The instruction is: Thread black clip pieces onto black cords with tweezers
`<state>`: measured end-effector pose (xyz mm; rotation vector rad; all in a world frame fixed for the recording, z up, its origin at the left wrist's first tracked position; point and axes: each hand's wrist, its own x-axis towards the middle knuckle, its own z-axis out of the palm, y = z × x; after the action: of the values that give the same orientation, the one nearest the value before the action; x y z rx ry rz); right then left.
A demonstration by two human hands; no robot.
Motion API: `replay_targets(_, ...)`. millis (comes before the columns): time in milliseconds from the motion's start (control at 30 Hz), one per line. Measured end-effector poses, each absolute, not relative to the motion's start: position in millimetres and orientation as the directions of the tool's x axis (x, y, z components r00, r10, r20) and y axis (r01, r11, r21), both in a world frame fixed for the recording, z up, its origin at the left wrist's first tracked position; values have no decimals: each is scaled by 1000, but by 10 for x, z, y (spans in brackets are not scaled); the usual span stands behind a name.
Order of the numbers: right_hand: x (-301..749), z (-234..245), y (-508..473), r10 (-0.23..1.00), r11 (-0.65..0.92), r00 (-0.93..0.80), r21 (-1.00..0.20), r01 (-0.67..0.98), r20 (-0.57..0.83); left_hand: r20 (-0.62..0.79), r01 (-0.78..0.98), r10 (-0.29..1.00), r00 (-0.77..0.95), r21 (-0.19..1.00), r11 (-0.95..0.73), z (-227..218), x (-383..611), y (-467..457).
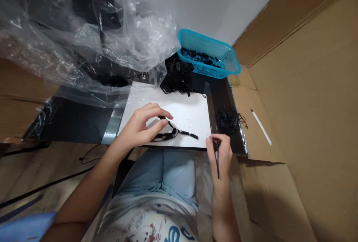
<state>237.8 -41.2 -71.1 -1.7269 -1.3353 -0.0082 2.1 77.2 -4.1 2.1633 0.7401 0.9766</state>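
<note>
My left hand (142, 124) rests on a white board (190, 113), its fingers curled and pinching a black strap-like piece (170, 133) that lies across the board. At the board's near right corner, my right hand (220, 151) is closed around a thin black tool (217, 160) whose end points back toward my wrist. The two hands are a short way apart.
A turquoise basket (220, 53) with small black parts stands at the back. Beside it lies a heap of black pieces (177, 78), and another loose pile (228, 119) sits right of the board. Crumpled clear plastic (92, 37) covers the left; cardboard (307, 104) rises on the right.
</note>
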Motion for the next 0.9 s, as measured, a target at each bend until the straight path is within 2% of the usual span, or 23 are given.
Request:
replay_targets(100,2273,-656,-411,722,16,504,-741,672,473,482,287,714,509,687,-668,-15,137,661)
replay_targets(167,2139,-566,-383,751,118,462,-784,609,472,507,306,691,516,644,-701,-10,238,581)
replay_targets(267,1933,-394,-298,766,373,267,-743,556,584,536,311,600,594,535,-786,-11,399,488)
replay_targets(400,1847,-293,-217,705,403,234,-650,644,670,566,296,550,614,481,-825,-23,561,422)
replay_targets(467,1877,-335,-218,687,400,289,-679,615,666,565,274,553,613,504,-819,-33,600,403)
replay_targets(533,1908,-410,-221,719,371,388,-790,487,577,549,229,548,631,543,-808,-52,604,395)
replay_targets(633,1913,-501,-178,726,345,585,-927,143,361,530,230,591,608,595,-771,-111,546,416)
replay_targets(700,1904,-518,-122,695,384,679,-920,-73,236,491,304,643,588,603,-738,-165,481,445)
replay_targets(767,1904,-508,-67,699,402,702,-887,-227,137,426,397,686,589,587,-705,-220,413,473)
replay_targets(900,1943,-482,-22,720,380,694,-833,-402,-6,349,550,732,585,493,-674,-287,248,512)
